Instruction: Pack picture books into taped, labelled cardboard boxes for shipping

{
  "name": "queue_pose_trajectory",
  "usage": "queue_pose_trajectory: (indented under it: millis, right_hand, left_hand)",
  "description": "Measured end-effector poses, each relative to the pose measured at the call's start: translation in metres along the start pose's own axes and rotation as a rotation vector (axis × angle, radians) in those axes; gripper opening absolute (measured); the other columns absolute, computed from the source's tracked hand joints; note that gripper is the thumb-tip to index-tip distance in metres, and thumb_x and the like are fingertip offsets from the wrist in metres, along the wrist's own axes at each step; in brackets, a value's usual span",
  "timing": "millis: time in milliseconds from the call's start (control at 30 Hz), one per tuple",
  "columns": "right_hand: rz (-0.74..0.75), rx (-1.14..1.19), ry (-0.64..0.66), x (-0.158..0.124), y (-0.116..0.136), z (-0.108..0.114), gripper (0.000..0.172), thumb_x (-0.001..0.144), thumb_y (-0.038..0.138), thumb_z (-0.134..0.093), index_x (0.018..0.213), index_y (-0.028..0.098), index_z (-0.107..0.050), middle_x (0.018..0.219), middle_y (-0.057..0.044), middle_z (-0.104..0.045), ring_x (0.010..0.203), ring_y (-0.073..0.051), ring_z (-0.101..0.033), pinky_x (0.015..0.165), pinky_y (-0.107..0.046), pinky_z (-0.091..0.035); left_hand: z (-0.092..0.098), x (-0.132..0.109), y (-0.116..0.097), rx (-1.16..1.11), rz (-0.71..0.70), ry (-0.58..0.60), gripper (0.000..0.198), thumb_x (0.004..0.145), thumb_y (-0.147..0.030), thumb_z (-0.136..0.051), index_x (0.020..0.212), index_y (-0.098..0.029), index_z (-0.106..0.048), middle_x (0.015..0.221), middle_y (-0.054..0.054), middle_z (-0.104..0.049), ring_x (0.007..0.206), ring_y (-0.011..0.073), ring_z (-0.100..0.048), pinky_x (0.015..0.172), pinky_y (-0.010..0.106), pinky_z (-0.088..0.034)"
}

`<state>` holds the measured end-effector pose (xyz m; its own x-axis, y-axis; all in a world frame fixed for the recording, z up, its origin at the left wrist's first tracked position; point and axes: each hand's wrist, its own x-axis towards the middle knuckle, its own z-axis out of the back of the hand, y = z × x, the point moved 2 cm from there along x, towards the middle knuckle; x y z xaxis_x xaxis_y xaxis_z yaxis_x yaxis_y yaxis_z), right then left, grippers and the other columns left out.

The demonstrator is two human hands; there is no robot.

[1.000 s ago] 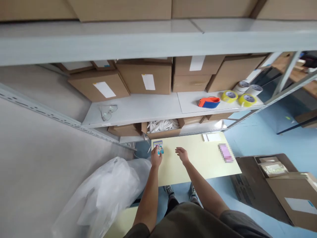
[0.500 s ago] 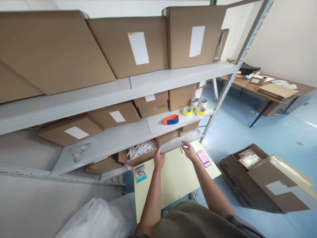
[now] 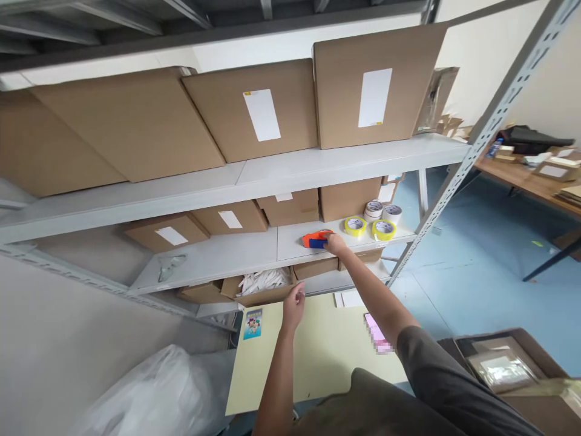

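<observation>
My right hand (image 3: 336, 244) reaches to the middle shelf, its fingers closed on the end of an orange-and-blue tape dispenser (image 3: 313, 240). The dispenser still rests on the shelf board. Two yellow-rimmed tape rolls (image 3: 354, 226) lie just right of it, with white rolls (image 3: 391, 214) behind them. Above the far edge of a pale yellow table (image 3: 327, 345), my left hand (image 3: 294, 307) hovers with loosely bent fingers and nothing visible in it. A box of white strips (image 3: 265, 281) is close to its left.
Cardboard boxes (image 3: 281, 109) line the metal shelves. On the table lie a colourful booklet (image 3: 253, 324), white paper (image 3: 349, 298) and a pink-screened phone (image 3: 376, 333), partly behind my right arm. A white plastic bag (image 3: 167, 393) stands left; an opened carton (image 3: 503, 363) is at right.
My right hand has moved from above the table up to the shelf and taken hold of the tape dispenser. My left hand has stayed near the table's far edge. The view has tilted up.
</observation>
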<state>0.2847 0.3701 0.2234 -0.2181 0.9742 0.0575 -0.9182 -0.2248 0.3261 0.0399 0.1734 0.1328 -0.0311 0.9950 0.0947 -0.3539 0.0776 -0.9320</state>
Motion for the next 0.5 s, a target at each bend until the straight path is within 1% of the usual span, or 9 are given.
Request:
queue_pose_trajectory:
  millis: [33, 100, 167, 267, 367, 433, 500]
  right_hand:
    - [0.001, -0.045, 0.054, 0.007, 0.003, 0.0, 0.044, 0.095, 0.018, -0.061, 0.138, 0.014, -0.07, 0.133, -0.018, -0.076, 0.127, -0.031, -0.069, 0.113, -0.038, -0.049]
    - [0.013, -0.087, 0.099, 0.015, 0.008, -0.002, 0.04, 0.097, 0.022, -0.064, 0.135, 0.011, -0.069, 0.131, -0.023, -0.076, 0.127, -0.034, -0.068, 0.115, -0.041, -0.045]
    - [0.019, -0.117, 0.124, 0.016, 0.011, -0.006, 0.043, 0.1, 0.024, -0.062, 0.14, 0.007, -0.064, 0.131, -0.026, -0.075, 0.128, -0.035, -0.068, 0.116, -0.042, -0.043]
    - [0.008, -0.143, 0.149, 0.012, 0.014, -0.008, 0.044, 0.103, 0.025, -0.058, 0.144, 0.006, -0.058, 0.13, -0.027, -0.074, 0.124, -0.035, -0.07, 0.112, -0.042, -0.045]
    - [0.01, -0.146, 0.137, -0.001, 0.018, -0.007, 0.049, 0.103, 0.027, -0.056, 0.148, 0.005, -0.053, 0.131, -0.027, -0.074, 0.124, -0.037, -0.069, 0.11, -0.044, -0.047]
    - [0.056, -0.112, 0.082, -0.017, 0.02, -0.007, 0.055, 0.102, 0.027, -0.055, 0.152, 0.004, -0.049, 0.126, -0.028, -0.075, 0.121, -0.039, -0.07, 0.11, -0.047, -0.047]
    - [0.116, -0.066, 0.005, -0.041, 0.023, -0.008, 0.058, 0.101, 0.027, -0.054, 0.153, 0.003, -0.047, 0.118, -0.027, -0.077, 0.116, -0.04, -0.07, 0.11, -0.051, -0.046]
  left_hand:
    - [0.003, -0.003, 0.0, 0.005, 0.004, -0.021, 0.039, 0.1, -0.038, -0.061, 0.133, -0.022, -0.074, 0.128, 0.013, -0.078, 0.109, 0.0247, -0.076, 0.099, 0.042, -0.06]
    - [0.009, -0.009, 0.001, 0.012, 0.014, -0.051, 0.041, 0.099, -0.04, -0.062, 0.133, -0.022, -0.074, 0.126, 0.013, -0.079, 0.106, 0.0247, -0.076, 0.096, 0.041, -0.061]
    - [0.014, -0.013, 0.002, 0.007, 0.027, -0.069, 0.042, 0.098, -0.042, -0.063, 0.133, -0.022, -0.075, 0.125, 0.013, -0.079, 0.105, 0.0247, -0.076, 0.093, 0.04, -0.061]
    - [0.021, -0.018, 0.004, -0.013, 0.035, -0.081, 0.043, 0.097, -0.044, -0.064, 0.132, -0.022, -0.075, 0.124, 0.013, -0.079, 0.103, 0.024, -0.076, 0.09, 0.038, -0.062]
    - [0.028, -0.019, 0.004, -0.024, 0.014, -0.075, 0.042, 0.098, -0.041, -0.063, 0.133, -0.022, -0.074, 0.123, 0.012, -0.08, 0.103, 0.0231, -0.076, 0.093, 0.039, -0.061]
    - [0.033, -0.018, 0.003, -0.03, -0.005, -0.067, 0.04, 0.098, -0.038, -0.061, 0.132, -0.021, -0.074, 0.122, 0.011, -0.08, 0.101, 0.0224, -0.076, 0.095, 0.039, -0.061]
    - [0.036, -0.016, 0.002, -0.036, -0.02, -0.038, 0.039, 0.098, -0.037, -0.061, 0.131, -0.021, -0.075, 0.12, 0.011, -0.08, 0.097, 0.0216, -0.077, 0.094, 0.038, -0.061]
